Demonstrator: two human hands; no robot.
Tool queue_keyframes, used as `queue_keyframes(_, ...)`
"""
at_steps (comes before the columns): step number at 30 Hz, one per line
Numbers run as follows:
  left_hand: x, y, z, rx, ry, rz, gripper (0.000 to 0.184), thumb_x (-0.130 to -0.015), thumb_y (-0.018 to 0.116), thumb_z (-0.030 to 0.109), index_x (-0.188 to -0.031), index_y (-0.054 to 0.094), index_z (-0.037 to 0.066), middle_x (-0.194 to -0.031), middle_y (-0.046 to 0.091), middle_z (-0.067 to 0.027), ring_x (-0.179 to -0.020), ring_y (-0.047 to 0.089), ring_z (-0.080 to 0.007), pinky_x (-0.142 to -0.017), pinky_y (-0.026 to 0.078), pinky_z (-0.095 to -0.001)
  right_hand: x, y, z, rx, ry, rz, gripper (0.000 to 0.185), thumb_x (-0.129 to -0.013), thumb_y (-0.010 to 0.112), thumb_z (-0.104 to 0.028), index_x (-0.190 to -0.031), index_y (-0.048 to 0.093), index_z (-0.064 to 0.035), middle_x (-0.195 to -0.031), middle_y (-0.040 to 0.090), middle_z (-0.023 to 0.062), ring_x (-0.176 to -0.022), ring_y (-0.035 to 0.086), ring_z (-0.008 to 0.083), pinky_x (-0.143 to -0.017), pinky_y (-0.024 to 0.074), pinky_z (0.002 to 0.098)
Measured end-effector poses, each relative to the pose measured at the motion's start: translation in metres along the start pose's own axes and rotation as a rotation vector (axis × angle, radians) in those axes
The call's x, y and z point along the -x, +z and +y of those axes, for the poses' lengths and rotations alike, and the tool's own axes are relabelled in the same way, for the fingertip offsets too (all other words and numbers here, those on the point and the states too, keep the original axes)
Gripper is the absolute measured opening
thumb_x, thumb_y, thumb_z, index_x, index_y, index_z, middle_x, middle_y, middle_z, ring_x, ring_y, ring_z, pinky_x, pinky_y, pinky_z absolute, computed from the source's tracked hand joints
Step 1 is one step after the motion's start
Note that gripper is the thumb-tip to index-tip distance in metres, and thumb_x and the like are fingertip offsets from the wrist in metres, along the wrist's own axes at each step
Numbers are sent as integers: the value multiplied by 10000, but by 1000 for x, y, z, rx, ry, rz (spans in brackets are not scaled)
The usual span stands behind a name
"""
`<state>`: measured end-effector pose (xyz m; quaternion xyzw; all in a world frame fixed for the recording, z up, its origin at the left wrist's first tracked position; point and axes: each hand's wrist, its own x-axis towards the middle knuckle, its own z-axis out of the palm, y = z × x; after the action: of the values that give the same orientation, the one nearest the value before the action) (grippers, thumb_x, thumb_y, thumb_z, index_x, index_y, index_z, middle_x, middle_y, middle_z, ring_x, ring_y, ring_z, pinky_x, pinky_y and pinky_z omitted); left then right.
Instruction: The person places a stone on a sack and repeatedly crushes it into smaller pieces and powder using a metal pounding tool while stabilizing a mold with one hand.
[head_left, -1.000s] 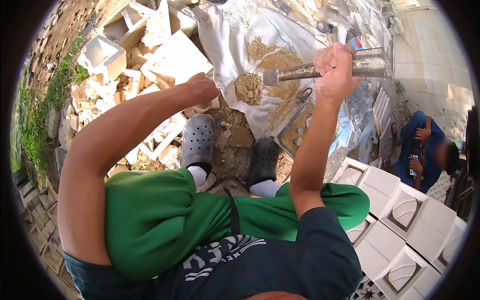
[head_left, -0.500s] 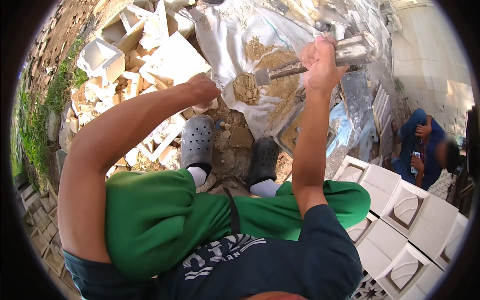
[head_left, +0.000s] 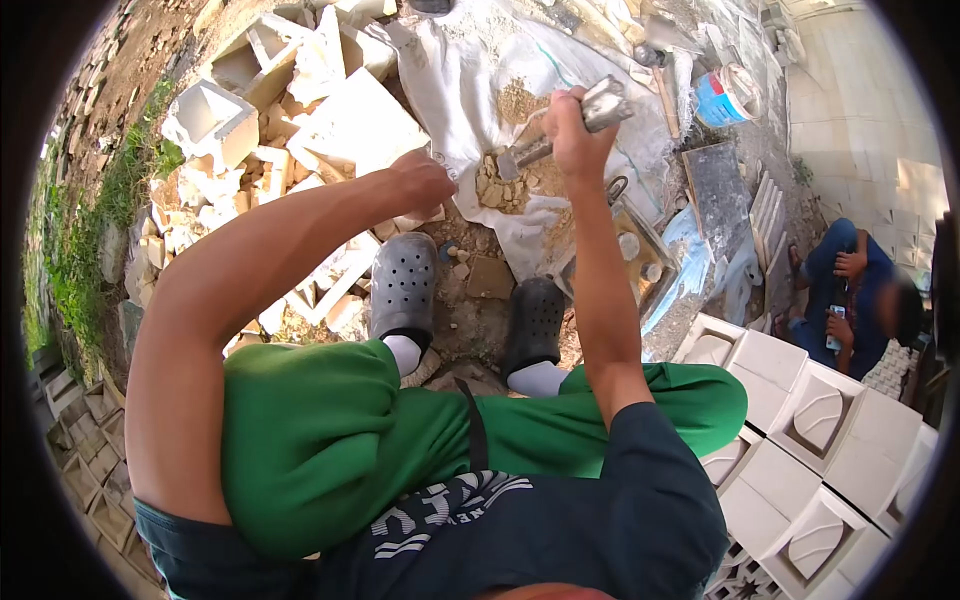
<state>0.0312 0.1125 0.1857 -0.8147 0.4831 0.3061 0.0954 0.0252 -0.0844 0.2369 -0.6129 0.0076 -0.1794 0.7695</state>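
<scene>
My right hand (head_left: 580, 135) is closed round a heavy, dusty hammer-like tool (head_left: 604, 104), its narrow end pointing down and left over a white sack. On the white sack (head_left: 455, 110) lie sandy powder (head_left: 518, 100) and a small heap of crushed lumps (head_left: 496, 187). My left hand (head_left: 425, 182) is closed at the sack's left edge, gripping the cloth as far as I can see; its fingertips are hidden. Left of it lies a flat white slab (head_left: 357, 122) among broken pieces.
A metal mould (head_left: 655, 262) lies right of my feet, near a blue and white bucket (head_left: 722, 97). Pale blocks (head_left: 763, 483) stand at the lower right. A seated person (head_left: 850, 300) holds a phone at the right. Broken blocks (head_left: 213, 122) lie at the left.
My right hand has moved left with the tool, and the tool has tilted. The mould and bucket show more fully. My left hand has stayed at the sack's edge.
</scene>
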Motion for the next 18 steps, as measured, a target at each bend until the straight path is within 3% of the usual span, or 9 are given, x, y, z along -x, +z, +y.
queue_keyframes(5, -1, 10, -7, 11, 2, -16, 223, -827, 587, 229, -998, 621, 89, -812, 654, -94, -847, 641, -264, -789, 470, -406, -7, -1, -66, -112, -60, 7, 202, -799, 583, 11, -640, 481, -59, -533, 440, -17, -423, 382, 63, -399, 281, 237)
queue_keyframes(7, 1, 7, -10, 0, -19, -48, 229, -826, 586, 224, -1010, 623, 93, -816, 655, -90, -850, 641, -262, -796, 468, -409, -5, -10, -48, -84, -80, 78, 195, -811, 573, 1, -649, 484, -61, -546, 440, -23, -433, 378, 62, -403, 284, 240)
queue_keyframes(10, 1, 3, -2, 21, -20, 9, 241, -825, 590, 230, -1023, 626, 97, -823, 655, -88, -865, 641, -260, -816, 463, -410, 0, -49, 70, 52, -151, 157, 181, -821, 567, -7, -664, 493, -59, -560, 455, -26, -446, 395, 59, -409, 297, 244)
queue_keyframes(18, -2, 1, -3, -9, -34, -55, 253, -843, 586, 253, -1046, 618, 106, -850, 661, -94, -884, 643, -260, -821, 471, -400, -11, -24, -19, -41, -51, 119, 132, -814, 563, 13, -723, 483, -41, -551, 461, -1, -443, 405, 71, -407, 309, 246)
